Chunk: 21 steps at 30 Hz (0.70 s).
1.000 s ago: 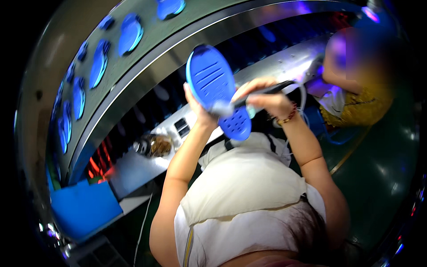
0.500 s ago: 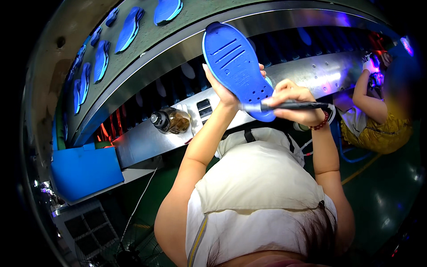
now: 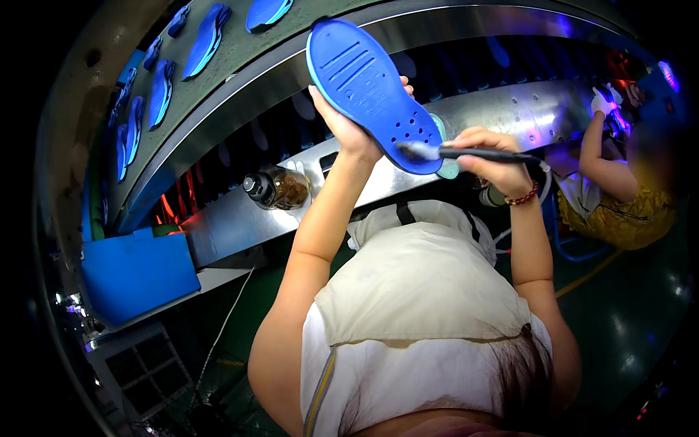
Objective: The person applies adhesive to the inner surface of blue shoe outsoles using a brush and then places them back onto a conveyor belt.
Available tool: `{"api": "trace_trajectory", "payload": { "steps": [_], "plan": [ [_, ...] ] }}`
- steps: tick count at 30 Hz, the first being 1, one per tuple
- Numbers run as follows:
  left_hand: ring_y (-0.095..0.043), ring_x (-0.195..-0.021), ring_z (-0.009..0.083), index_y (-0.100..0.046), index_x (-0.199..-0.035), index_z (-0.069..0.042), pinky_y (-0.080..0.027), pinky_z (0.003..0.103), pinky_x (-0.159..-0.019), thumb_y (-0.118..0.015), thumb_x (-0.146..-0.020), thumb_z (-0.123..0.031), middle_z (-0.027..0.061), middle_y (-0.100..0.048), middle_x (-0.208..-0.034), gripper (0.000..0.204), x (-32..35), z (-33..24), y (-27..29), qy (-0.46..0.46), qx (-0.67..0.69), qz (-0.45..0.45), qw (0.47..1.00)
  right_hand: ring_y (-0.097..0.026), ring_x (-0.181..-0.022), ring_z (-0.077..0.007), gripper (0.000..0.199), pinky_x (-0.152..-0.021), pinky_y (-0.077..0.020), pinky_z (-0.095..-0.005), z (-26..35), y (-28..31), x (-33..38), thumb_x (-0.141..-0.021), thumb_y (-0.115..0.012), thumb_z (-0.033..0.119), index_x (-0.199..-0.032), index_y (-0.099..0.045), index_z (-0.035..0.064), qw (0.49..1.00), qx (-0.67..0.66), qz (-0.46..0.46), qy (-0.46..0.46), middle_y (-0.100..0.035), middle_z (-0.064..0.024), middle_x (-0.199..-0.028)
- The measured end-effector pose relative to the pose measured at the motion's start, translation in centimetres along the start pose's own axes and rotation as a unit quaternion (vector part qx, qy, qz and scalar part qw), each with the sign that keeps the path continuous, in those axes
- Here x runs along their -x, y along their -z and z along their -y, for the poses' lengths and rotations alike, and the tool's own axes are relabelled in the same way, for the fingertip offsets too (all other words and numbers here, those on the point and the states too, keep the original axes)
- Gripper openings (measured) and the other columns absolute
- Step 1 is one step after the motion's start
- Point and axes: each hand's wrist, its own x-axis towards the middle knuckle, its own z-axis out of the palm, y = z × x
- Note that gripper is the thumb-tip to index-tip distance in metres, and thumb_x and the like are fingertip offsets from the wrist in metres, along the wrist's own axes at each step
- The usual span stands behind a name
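One blue sole (image 3: 368,91) is sitting raised in your left hand (image 3: 348,130), fingers gripping its near edge. Your right hand (image 3: 495,162) is closing around one brush (image 3: 466,153), bristles touching the sole's heel. Far left, about six soles (image 3: 206,38) are riding the belt (image 3: 240,65); one bottle (image 3: 277,189) is lying below.

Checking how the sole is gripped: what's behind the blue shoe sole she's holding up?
The left hand is behind the blue shoe sole, fingertips showing at its edges; the palm is covered. A brush in the right hand touches its front.
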Motion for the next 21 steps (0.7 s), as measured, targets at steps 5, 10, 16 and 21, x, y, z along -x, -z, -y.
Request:
{"api": "trace_trajectory", "payload": {
  "steps": [5, 10, 16, 21],
  "plan": [
    [-0.056, -0.086, 0.0315, -0.042, -0.117, 0.001, -0.045, 0.042, -0.079, -0.002, -0.074, -0.071, 0.0229, -0.054, -0.098, 0.093, 0.1, -0.7, 0.9, 0.017, -0.016, 0.086, 0.996, -0.055, -0.089, -0.0197, 0.02, -0.085, -0.0399, -0.0284, -1.5, 0.8, -0.3, -0.067, -0.063, -0.003, -0.087, -0.063, -0.0004, 0.968, -0.182, 0.147, 0.087, -0.06, -0.0138, -0.092],
    [-0.05, -0.102, 0.0329, -0.034, -0.124, 0.001, -0.039, 0.042, -0.089, -0.014, -0.078, -0.068, 0.0234, -0.046, -0.115, 0.086, 0.8, -0.1, -0.7, 0.046, 0.022, 0.024, 0.998, -0.058, -0.092, -0.023, 0.019, -0.083, -0.0471, -0.0367, -2.2, -0.9, -0.7, -0.079, -0.055, 0.002, -0.097, -0.054, -0.0037, 0.947, -0.322, 0.008, 0.003, -0.059, -0.0169, -0.096],
    [-0.051, -0.103, 0.0263, -0.042, -0.121, -0.004, -0.039, 0.038, -0.09, -0.037, -0.085, -0.045, 0.0151, -0.051, -0.114, 0.054, 2.2, 1.1, 1.1, 0.148, -0.041, 0.04, 0.987, -0.059, -0.082, -0.0156, 0.018, -0.075, -0.0469, -0.0249, 1.0, -2.1, -0.6, -0.075, -0.06, 0.001, -0.092, -0.06, -0.0022, 0.998, -0.053, 0.036, -0.023, -0.062, -0.0129, -0.092],
    [-0.057, -0.094, 0.0218, -0.048, -0.113, -0.001, -0.045, 0.034, -0.084, -0.042, -0.085, -0.035, 0.0153, -0.056, -0.105, 0.044, 1.8, -0.2, 2.2, 0.238, -0.01, 0.074, 0.968, -0.059, -0.08, -0.0132, 0.021, -0.072, -0.0468, -0.0239, 1.7, -0.4, -0.8, -0.071, -0.063, -0.003, -0.092, -0.061, -0.0023, 0.994, 0.0, 0.112, -0.001, -0.063, -0.011, -0.09]
  ]
}}
